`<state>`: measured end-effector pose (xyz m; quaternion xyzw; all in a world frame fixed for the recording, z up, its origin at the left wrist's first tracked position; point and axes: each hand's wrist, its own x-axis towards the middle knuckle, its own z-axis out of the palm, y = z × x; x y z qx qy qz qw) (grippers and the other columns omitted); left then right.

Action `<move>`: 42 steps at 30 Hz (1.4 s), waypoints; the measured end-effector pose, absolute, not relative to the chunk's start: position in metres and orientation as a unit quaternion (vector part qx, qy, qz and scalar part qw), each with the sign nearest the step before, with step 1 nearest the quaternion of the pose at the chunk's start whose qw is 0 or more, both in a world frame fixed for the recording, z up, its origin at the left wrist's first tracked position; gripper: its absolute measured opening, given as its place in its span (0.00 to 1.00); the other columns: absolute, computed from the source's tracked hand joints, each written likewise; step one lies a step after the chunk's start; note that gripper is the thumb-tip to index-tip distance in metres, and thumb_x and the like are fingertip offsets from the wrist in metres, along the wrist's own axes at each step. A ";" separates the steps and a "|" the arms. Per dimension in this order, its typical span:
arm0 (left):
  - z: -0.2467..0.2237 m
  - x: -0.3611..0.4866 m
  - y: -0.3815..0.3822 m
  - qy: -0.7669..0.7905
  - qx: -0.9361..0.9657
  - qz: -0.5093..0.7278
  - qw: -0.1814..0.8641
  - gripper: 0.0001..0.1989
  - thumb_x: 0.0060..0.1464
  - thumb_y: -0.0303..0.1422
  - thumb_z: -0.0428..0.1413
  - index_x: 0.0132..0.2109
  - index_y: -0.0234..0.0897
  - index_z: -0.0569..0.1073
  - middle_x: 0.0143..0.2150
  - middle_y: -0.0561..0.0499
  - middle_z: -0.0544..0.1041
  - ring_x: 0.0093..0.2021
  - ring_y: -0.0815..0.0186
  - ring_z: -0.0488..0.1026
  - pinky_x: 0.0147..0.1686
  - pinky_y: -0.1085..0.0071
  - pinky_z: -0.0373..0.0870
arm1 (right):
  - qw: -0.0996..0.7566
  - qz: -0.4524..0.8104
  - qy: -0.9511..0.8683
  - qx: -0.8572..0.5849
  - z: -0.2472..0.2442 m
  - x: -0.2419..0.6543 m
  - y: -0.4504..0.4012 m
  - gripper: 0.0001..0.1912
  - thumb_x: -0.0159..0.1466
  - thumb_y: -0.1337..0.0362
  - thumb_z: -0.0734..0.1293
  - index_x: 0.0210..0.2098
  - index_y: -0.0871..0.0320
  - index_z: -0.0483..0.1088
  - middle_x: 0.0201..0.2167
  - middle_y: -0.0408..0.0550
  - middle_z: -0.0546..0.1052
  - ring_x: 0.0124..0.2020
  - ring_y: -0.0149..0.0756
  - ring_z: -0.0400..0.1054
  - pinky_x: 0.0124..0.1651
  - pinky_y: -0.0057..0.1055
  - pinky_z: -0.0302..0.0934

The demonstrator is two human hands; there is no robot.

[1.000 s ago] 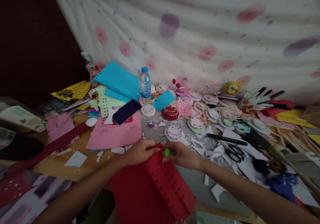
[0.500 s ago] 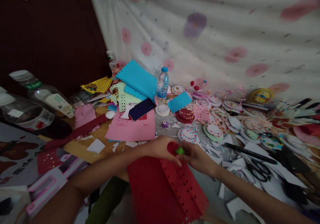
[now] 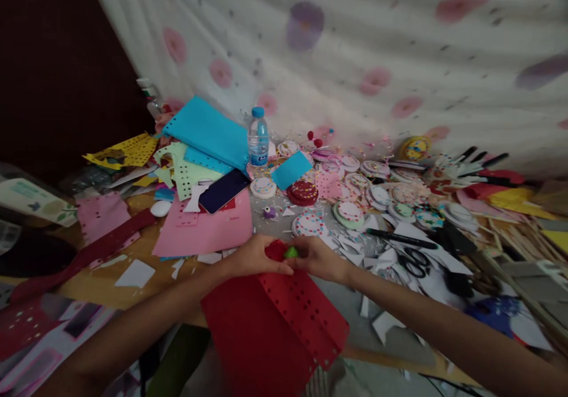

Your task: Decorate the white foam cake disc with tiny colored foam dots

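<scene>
My left hand (image 3: pixel 252 256) is closed on the upper edge of a red craft sheet (image 3: pixel 244 326), with the thumb in front. Part of the red material curls up between finger and thumb. My right hand (image 3: pixel 326 258) meets it there, its fingertips pinching a small green thing (image 3: pixel 291 252) that looks like a craft punch, mostly covered by the fingers. Below hangs a folded red strip (image 3: pixel 306 305) dotted with rows of round holes. The sheet drapes over my lap at the table's near edge.
Beyond my hands lie a pink sheet (image 3: pixel 213 228), a phone (image 3: pixel 225 191), a water bottle (image 3: pixel 258 139) and a blue folded sheet (image 3: pixel 208 131). Several decorated discs (image 3: pixel 310 222) cover the right side. Scissors (image 3: pixel 413 262), a black pen (image 3: pixel 402 239) and white scraps (image 3: pixel 388 326) lie nearer.
The view has swung to the right, so things appear further left and more of the table's right side shows. Both hands keep the same hold on the red sheet and green thing.
</scene>
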<state>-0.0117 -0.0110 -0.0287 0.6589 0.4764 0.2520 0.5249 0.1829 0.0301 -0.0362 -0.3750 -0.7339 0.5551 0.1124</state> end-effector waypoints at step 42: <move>-0.010 -0.002 0.000 0.485 0.695 0.224 0.481 0.24 0.38 0.39 0.69 0.45 0.35 0.79 0.44 0.47 0.82 0.47 0.53 0.76 0.48 0.64 0.70 | 0.106 0.460 -0.794 -0.384 -0.019 0.184 0.025 0.08 0.52 0.71 0.68 0.33 0.62 0.70 0.22 0.38 0.65 0.23 0.27 0.57 0.26 0.25 0.48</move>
